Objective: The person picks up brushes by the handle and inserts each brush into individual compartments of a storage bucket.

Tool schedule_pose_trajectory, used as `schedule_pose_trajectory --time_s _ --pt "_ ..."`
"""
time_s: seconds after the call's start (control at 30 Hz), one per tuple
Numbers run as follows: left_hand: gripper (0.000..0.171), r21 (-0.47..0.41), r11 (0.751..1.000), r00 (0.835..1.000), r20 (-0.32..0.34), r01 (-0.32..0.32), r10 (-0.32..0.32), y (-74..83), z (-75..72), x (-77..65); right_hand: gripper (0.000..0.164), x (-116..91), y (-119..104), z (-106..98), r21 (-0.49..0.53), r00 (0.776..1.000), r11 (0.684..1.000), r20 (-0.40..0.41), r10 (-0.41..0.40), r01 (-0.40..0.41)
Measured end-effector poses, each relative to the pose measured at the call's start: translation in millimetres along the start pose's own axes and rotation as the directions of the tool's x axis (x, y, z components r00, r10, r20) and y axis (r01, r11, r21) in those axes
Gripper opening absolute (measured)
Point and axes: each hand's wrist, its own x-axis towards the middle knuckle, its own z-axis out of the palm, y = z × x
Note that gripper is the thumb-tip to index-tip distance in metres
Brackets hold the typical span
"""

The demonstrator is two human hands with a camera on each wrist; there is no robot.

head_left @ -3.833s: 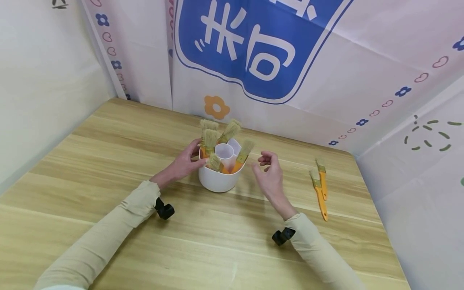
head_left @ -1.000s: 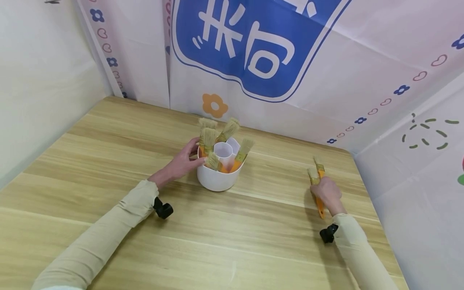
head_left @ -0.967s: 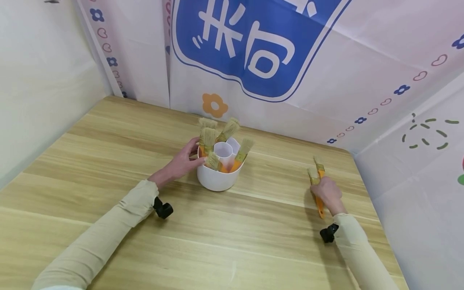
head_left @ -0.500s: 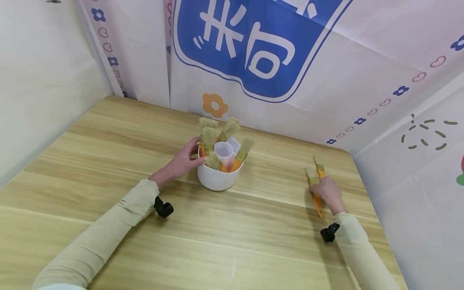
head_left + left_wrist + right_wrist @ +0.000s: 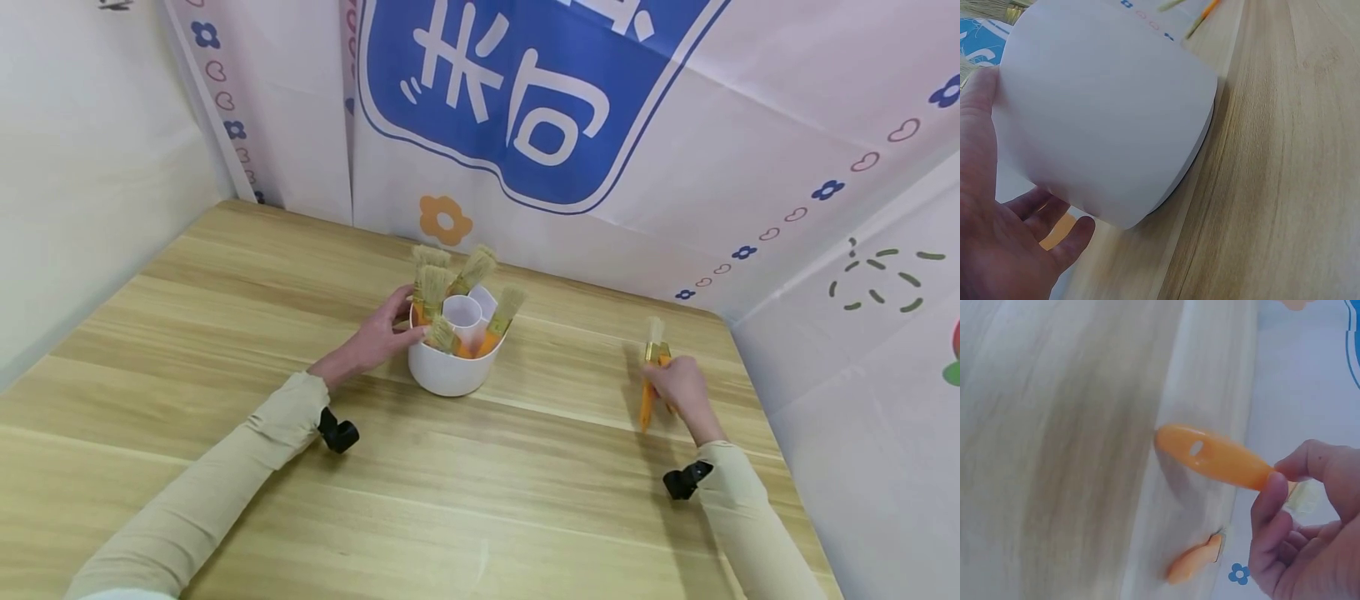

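A white divided pot (image 5: 447, 377) holds several paintbrushes (image 5: 433, 287), bristles up, around a round middle compartment. My left hand (image 5: 377, 337) grips the pot's left side. In the left wrist view the thumb lies near the rim of the pot (image 5: 1104, 106) and the fingers curl under its far side. On the right, my right hand (image 5: 681, 390) pinches a paintbrush (image 5: 647, 407) by its orange handle, bristles upward. In the right wrist view the brush's handle (image 5: 1222, 456) is tilted and has a hole near its end. A second paintbrush (image 5: 1191, 562) lies beyond, partly behind the hand in the head view.
The wooden table (image 5: 480, 500) carries the pot towards the back. Behind it hangs a white printed sheet (image 5: 637, 250) with a blue sign. A white side wall (image 5: 885, 400) bounds the right edge, another wall (image 5: 90, 167) the left.
My right hand has moved from beside the pot to the two brushes on the right, taken one by the handle and raised it more upright. The left hand stays on the pot.
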Motion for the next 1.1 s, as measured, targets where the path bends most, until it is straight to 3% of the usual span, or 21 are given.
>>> schedule_pose_trajectory --time_s 0.3,0.53,0.73,1.1 --pt "0.067 0.005 1.000 1.000 -0.001 -0.003 0.003 -1.6 0.1 0.9 0.028 -3.5 -9.3 -1.1 0.126 0.997 0.992 -0.072 -0.021 0.029" --pt "0.067 0.000 1.000 1.000 -0.002 0.000 0.000 -1.6 0.8 1.5 0.025 -6.5 -19.1 5.7 0.257 0.988 0.963 -0.153 -0.036 0.074" --pt "0.067 -0.002 1.000 1.000 -0.011 -0.006 0.006 -3.1 1.0 1.3 0.023 -8.1 -25.3 11.1 0.296 0.976 0.947 -0.209 -0.062 0.123" --pt "0.066 -0.029 1.000 1.000 -0.014 -0.009 0.009 -1.8 2.0 0.6 0.020 -11.8 -36.1 19.8 0.358 0.968 0.917 -0.233 -0.093 0.174"
